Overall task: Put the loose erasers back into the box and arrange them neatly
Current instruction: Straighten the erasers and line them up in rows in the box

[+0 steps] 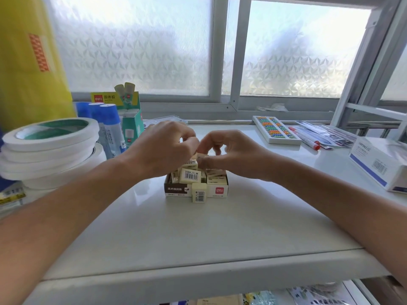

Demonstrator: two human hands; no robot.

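Both arms reach in from the near corners and meet over the eraser box [196, 190]. The left hand [163, 148] hangs above the box's left side with its fingers curled down. The right hand [229, 151] is just beside it, fingers bent, thumb low. The fingertips of both hands come together over the pile, and it looks like each grip pinches an eraser there, but the fingers hide most of it.

The box sits in the middle of the white worktop [198, 234]. Erasers [190, 175] are heaped in it every which way, some poking above the rim. One loose eraser [199, 192] stands outside, leaning on the box's front wall.

To the left are stacked tape rolls [49, 146], blue glue bottles [110, 126] and a glue stick box [130, 115]. To the right lie an abacus [276, 129], a red-capped marker [305, 138] and a white carton [381, 164].

The worktop in front of the box is open up to its near edge.
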